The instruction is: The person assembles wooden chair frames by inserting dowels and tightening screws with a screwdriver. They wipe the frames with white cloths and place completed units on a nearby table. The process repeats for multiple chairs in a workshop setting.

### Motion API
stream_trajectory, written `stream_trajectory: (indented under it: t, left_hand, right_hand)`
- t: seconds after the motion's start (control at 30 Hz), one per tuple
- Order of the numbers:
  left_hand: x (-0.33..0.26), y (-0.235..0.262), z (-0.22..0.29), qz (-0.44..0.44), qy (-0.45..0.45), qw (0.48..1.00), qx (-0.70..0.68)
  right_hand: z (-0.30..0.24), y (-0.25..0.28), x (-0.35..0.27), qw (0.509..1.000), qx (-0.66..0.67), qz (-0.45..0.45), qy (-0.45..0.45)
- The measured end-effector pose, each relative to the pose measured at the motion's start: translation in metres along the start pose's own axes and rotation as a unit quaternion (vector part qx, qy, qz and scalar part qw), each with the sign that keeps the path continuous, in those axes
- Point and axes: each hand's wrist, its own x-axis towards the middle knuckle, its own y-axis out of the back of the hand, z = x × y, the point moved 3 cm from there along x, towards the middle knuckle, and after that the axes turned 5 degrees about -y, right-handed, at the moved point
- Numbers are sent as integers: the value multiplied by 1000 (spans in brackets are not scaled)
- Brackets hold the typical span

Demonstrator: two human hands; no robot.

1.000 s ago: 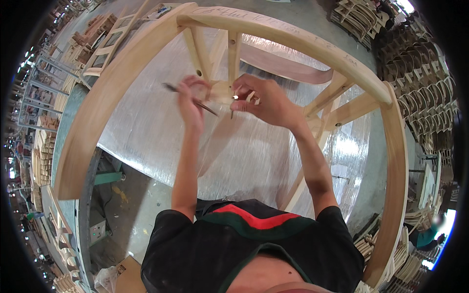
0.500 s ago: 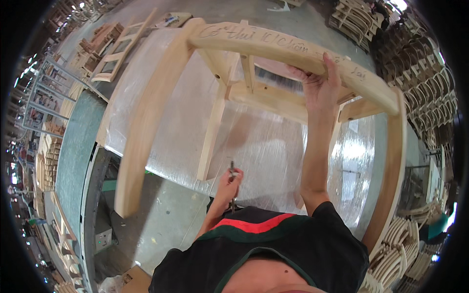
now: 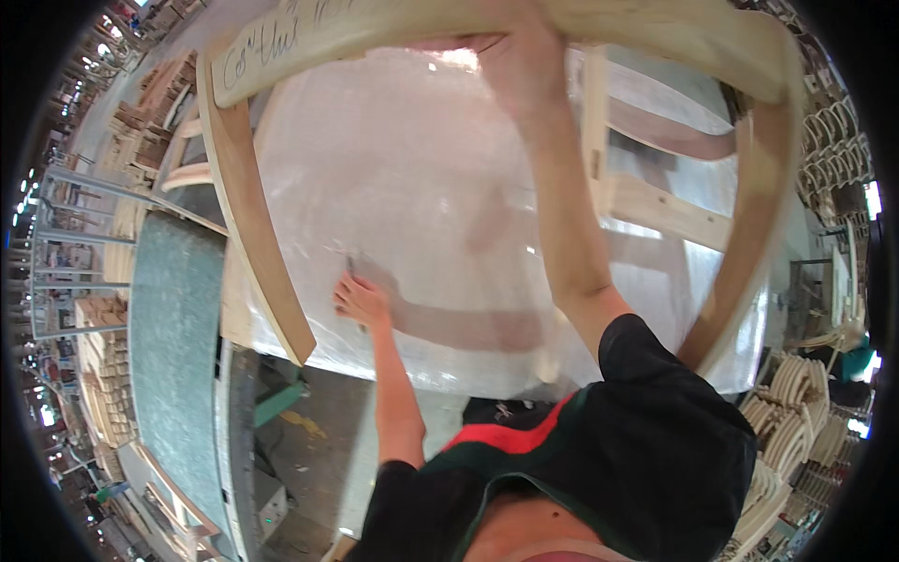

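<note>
A pale wooden chair frame (image 3: 655,33) with a thick curved top rail and curved side legs is tilted up in front of me. My right hand (image 3: 524,70), blurred, grips the middle of that rail, which bears handwriting toward its left end. Apart from the frame, my left hand (image 3: 362,302) is over the plastic-covered table (image 3: 449,206). Its fingers are closed round a slim dark metal tool (image 3: 350,265), mostly hidden, whose exact kind I cannot make out. The frame's left leg (image 3: 257,225) stands to the left of that hand.
Left of the table lies a long green-grey bench top (image 3: 178,347), with a metal tube rack (image 3: 84,253) beyond it. Stacks of curved wooden parts (image 3: 782,421) line the right side. Concrete floor (image 3: 337,440) shows below the table's near edge.
The chair frame has turned and come closer, its top rail now at the upper edge. My left hand has moved left and forward, away from my body, with the tool in it.
</note>
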Motion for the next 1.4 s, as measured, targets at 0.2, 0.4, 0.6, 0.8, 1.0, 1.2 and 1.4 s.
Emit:
stream_trajectory:
  t: [0.2,0.4,0.6,0.8,1.0,1.2,1.4]
  left_hand:
    - [11,-2,8,-38,8,999,-34]
    - [6,-3,13,-40,9,999,10]
    - [-10,-7,18,-101,8,993,63]
    - [-11,-10,2,-63,-170,976,-120]
    - [14,16,63,-22,-255,900,-352]
    - [-13,114,224,-38,-275,767,-578]
    - [-216,211,269,-258,-298,528,-752]
  right_hand:
    - [169,-81,9,960,198,174,-98]
    - [276,-60,-56,960,174,190,-112]
    - [230,-46,-182,908,-350,110,-203]
    - [-94,33,-327,456,-780,403,-144]
    - [-10,71,-518,761,-244,385,-461]
    - [-80,-1,-485,779,-251,370,-440]
    - [-403,-161,-517,824,-136,337,-434]
